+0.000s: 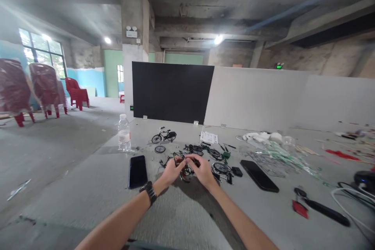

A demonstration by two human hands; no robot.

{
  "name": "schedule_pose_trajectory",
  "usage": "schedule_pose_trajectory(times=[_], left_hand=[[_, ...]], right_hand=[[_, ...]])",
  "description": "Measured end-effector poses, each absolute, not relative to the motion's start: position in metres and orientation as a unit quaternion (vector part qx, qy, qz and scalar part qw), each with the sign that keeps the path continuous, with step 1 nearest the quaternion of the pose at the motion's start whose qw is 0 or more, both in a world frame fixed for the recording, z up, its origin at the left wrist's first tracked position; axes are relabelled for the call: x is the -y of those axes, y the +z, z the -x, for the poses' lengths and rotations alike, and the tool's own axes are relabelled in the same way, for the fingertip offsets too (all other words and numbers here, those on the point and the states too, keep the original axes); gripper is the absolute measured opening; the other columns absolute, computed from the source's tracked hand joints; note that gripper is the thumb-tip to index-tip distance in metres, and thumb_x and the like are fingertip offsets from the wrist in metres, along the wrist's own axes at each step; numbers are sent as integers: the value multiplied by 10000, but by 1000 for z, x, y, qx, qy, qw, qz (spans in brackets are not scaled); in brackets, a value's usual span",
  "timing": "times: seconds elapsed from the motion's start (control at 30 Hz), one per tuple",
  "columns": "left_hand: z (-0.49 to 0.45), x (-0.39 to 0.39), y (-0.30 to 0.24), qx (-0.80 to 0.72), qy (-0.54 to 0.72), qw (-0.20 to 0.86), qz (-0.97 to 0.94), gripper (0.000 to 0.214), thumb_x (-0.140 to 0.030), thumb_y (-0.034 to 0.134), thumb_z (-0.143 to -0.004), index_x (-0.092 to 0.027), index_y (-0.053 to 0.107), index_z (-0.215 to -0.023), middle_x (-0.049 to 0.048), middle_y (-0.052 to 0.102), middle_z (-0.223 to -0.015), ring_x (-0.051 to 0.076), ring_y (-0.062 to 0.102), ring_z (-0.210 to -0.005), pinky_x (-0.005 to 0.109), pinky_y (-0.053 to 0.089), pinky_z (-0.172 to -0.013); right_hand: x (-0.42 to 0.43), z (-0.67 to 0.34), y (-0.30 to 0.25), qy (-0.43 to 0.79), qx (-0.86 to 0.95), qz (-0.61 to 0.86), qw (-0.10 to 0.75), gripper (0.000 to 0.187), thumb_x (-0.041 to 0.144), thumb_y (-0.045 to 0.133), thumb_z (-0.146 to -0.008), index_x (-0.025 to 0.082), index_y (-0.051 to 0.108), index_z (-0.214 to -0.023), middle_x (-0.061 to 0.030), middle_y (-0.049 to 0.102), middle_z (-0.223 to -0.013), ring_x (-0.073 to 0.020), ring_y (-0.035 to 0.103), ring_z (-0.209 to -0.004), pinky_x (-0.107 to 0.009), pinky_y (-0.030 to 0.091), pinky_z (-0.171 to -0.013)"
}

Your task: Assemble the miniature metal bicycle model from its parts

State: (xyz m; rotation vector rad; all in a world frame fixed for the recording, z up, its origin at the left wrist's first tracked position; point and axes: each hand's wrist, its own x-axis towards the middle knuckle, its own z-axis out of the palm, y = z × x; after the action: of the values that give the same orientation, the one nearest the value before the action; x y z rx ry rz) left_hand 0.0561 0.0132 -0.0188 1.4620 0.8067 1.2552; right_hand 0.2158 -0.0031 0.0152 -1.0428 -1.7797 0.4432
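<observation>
My left hand (172, 170) and my right hand (202, 170) meet over the grey table (175, 211), fingers pinched together on a small black model bicycle part (186, 171) with a wheel and red trim. A black watch sits on my left wrist. Loose model wheels and frame pieces (215, 156) lie just beyond my fingers. A finished small black model bicycle (164, 136) stands upright further back.
A dark phone (137, 171) lies left of my hands, another (259, 180) to the right. A water bottle (124, 133) stands at back left. Clear plastic parts sprues (275, 156), an instruction sheet (209, 137), a red-handled tool (300, 208) and cables are on the right. Red chairs stand far left.
</observation>
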Motion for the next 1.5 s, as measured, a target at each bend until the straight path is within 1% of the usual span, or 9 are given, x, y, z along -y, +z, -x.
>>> schedule_pose_trajectory(times=[0.07,0.17,0.3,0.47,0.53,0.77,0.93,1.23,1.5], left_hand=[[-55,-15,-17,-331,524,506,-600,441,-560,672,-813,-127,639,-888,33,652,-744,136,598,-527,259,514,-489],[-52,-16,-14,-333,543,514,-575,455,-566,707,-785,-120,633,-838,8,604,-662,131,581,-486,259,514,-470],[-50,-17,-12,-320,552,536,-553,471,-591,707,-779,-134,615,-843,-13,567,-663,131,592,-510,264,533,-485],[-46,-16,-13,-299,551,573,-529,528,-554,704,-810,-141,610,-1125,-22,575,-721,132,598,-525,283,553,-488],[-44,-16,-13,-289,550,584,-522,528,-519,713,-818,-147,603,-1176,-22,580,-724,132,607,-530,273,550,-487],[-39,-16,-11,-276,557,588,-518,457,-464,702,-849,-139,609,-1158,2,637,-730,134,620,-553,257,549,-509],[-34,-13,-11,-280,542,566,-555,415,-444,688,-864,-141,628,-1141,16,665,-758,120,608,-543,235,524,-501],[-30,-6,-10,-267,483,555,-623,384,-467,646,-897,-154,620,-1120,-9,589,-750,95,577,-533,218,515,-512],[-33,-10,-17,-262,467,586,-608,374,-525,596,-918,-176,607,-1051,-7,559,-744,100,573,-539,228,535,-512]], right_hand=[[5,-215,14,172,740,424,492,318,457,561,-948,217,754,-1026,-94,761,-1079,-268,699,-1011,-366,537,-866],[5,-219,12,169,738,434,488,345,451,538,-960,233,733,-1142,-89,747,-1140,-262,703,-1006,-343,562,-793],[0,-229,8,124,732,459,488,308,438,553,-944,220,741,-1051,-89,751,-1104,-264,694,-1008,-345,552,-791],[-2,-236,7,108,737,468,476,297,441,547,-941,211,728,-988,-91,754,-1046,-247,698,-916,-324,534,-704],[2,-234,8,113,753,455,462,295,443,555,-938,211,724,-1008,-90,754,-1026,-241,699,-890,-314,529,-682],[16,-219,16,164,788,420,419,278,416,602,-917,210,726,-1056,-82,769,-1013,-245,717,-892,-343,545,-742],[19,-213,14,145,782,414,443,254,407,623,-896,216,759,-993,-86,776,-995,-261,717,-906,-388,554,-806],[24,-209,18,78,757,418,495,245,425,640,-893,205,747,-910,-73,761,-865,-236,698,-769,-344,547,-723],[23,-210,20,83,753,415,504,236,427,653,-879,204,731,-883,-69,755,-851,-232,703,-798,-332,530,-720]])
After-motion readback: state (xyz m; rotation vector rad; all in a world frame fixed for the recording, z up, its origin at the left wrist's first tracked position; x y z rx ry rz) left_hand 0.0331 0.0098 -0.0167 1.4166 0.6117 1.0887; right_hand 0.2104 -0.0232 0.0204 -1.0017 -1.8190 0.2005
